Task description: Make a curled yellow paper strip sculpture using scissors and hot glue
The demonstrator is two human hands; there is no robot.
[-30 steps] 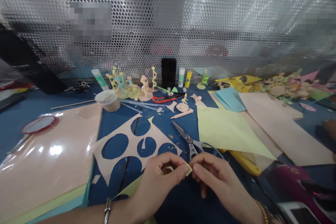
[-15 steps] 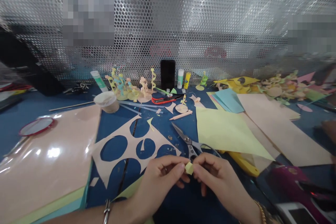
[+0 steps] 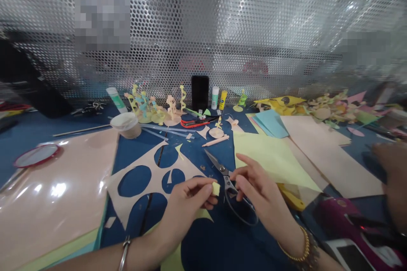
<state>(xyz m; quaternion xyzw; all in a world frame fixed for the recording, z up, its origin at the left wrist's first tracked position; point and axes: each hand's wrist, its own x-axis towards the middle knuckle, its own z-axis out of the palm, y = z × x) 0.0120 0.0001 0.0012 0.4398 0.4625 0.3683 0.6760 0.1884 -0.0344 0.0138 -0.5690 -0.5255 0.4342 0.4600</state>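
My left hand [image 3: 187,203] is closed, pinching a small folded piece of yellow paper [image 3: 216,189] between thumb and fingertips. My right hand [image 3: 259,186] is over the handles of the scissors [image 3: 222,169], its fingers apart and the index finger stretched out. Its fingertips seem to touch a handle, but a firm grip does not show. The scissors lie with blades pointing away and left. Beside my left hand lies a pale pink sheet [image 3: 135,165] with several round holes cut out. A yellow-green paper piece [image 3: 173,258] is partly hidden under my left forearm.
Small curled-paper figures [image 3: 171,108], a white tub [image 3: 125,125], a red utility knife [image 3: 195,123], glue sticks [image 3: 215,98] and a phone [image 3: 200,93] stand or lie along the back. Paper sheets [image 3: 270,156] cover the right. Another person's blurred hand [image 3: 394,169] is at the right edge.
My right hand has let go of the yellow paper and moved up to the scissors, whose handles have turned. My left hand shifted slightly left and up with the paper. Another person's hand reached in at right.
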